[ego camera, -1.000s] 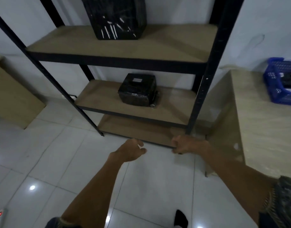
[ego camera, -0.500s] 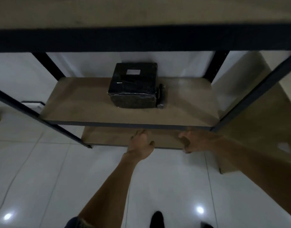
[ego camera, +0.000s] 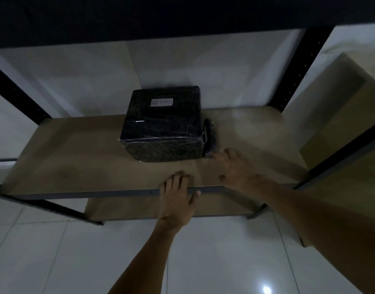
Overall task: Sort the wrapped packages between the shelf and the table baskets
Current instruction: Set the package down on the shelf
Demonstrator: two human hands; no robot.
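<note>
On the middle shelf, our right hand [ego camera: 235, 168] now gets to the packages.

The big black package [ego camera: 164, 124] with the white label [ego camera: 161, 102] sits near the back of the shelf [ego camera: 76, 155], just where it sat a moment ago, and a small dark package [ego camera: 211, 136] stands touching its right side. A moment ago both our hands were low, under the front edge; now we are bent closer and they have come up onto the shelf. Our right hand is stretched out with straight fingers, and its tips seem to touch the near end of the small package, but we cannot tell for sure. Our left hand [ego camera: 178, 198] lies flat over the front edge, apart from the right one. Both hands hold nothing. We think the grab comes next, so no package is sorted yet, and we see no baskets from here.
</note>
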